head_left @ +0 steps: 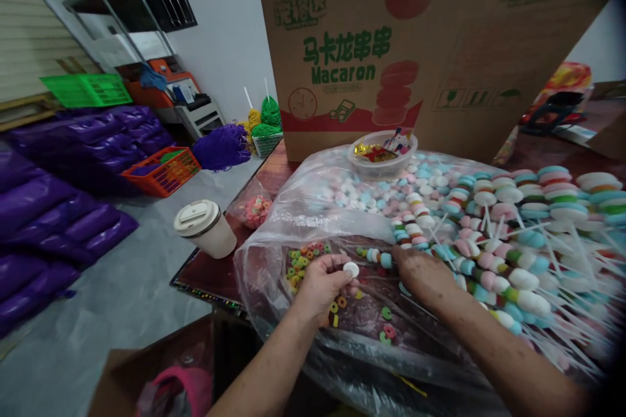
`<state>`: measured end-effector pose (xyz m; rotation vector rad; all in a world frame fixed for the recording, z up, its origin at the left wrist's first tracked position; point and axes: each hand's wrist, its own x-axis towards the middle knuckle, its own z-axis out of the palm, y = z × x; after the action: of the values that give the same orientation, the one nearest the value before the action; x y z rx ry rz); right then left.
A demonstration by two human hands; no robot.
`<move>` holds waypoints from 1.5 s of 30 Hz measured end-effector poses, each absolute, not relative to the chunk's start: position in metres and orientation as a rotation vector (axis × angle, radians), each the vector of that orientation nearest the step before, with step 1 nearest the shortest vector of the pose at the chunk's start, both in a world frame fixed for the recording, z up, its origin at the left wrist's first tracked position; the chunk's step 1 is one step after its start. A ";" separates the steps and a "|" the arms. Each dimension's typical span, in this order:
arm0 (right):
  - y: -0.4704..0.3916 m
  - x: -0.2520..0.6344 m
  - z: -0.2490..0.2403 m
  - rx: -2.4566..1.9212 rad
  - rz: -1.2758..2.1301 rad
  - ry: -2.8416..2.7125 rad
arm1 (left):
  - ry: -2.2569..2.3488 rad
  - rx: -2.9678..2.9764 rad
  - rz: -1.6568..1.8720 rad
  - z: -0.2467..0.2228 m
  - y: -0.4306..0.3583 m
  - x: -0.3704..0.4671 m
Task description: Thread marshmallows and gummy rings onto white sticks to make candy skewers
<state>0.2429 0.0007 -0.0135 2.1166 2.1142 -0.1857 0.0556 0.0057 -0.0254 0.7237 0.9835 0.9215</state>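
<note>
Between the thumb and fingers of my left hand [327,280] is a round white candy [351,269]. My right hand [415,270] is closed at the right end of a short skewer of blue, white and green candies [375,256], which points left toward my left hand. Loose ring-shaped candies [300,264] in yellow, green and orange lie beside and below my left hand on clear plastic. Beyond both hands spreads a heap of pink, blue and white candies [364,190]. Many finished-looking candy skewers [518,260] with white sticks are piled right of my right hand.
A large cardboard box [352,104] stands at the back of the table, with a round plastic tub [381,159] before it. A lidded white cup [208,228] is at the left table edge, near a bag of pink rings [257,208]. An open carton [122,371] sits below.
</note>
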 end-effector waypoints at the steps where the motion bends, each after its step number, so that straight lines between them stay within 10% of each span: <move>1: -0.001 0.244 -0.011 2.120 -0.180 2.116 | 1.000 0.713 0.920 -0.025 0.005 0.055; 4: -0.009 0.247 -0.001 2.190 -0.336 2.217 | 1.049 0.711 0.937 -0.025 0.003 0.058; 10: -0.033 0.220 -0.005 2.409 -2.071 2.527 | 1.019 0.757 0.946 -0.023 -0.003 0.082; 13: -0.037 0.207 -0.019 2.528 -2.350 2.373 | 0.940 0.821 0.970 -0.017 -0.009 0.087; 24: -0.046 0.207 -0.020 2.551 -2.237 2.373 | 0.895 0.791 0.952 -0.022 -0.010 0.076; 32: -0.099 0.225 -0.014 2.419 -1.123 2.502 | 0.990 0.782 1.015 -0.025 -0.006 0.070; 45: -0.100 0.234 -0.021 2.404 -0.892 2.456 | 1.166 0.945 1.081 -0.025 -0.005 0.069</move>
<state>0.2338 -0.0995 -0.0209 2.4041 2.4561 -0.8917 0.0690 -0.0046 -0.0247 0.9454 1.1656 1.0812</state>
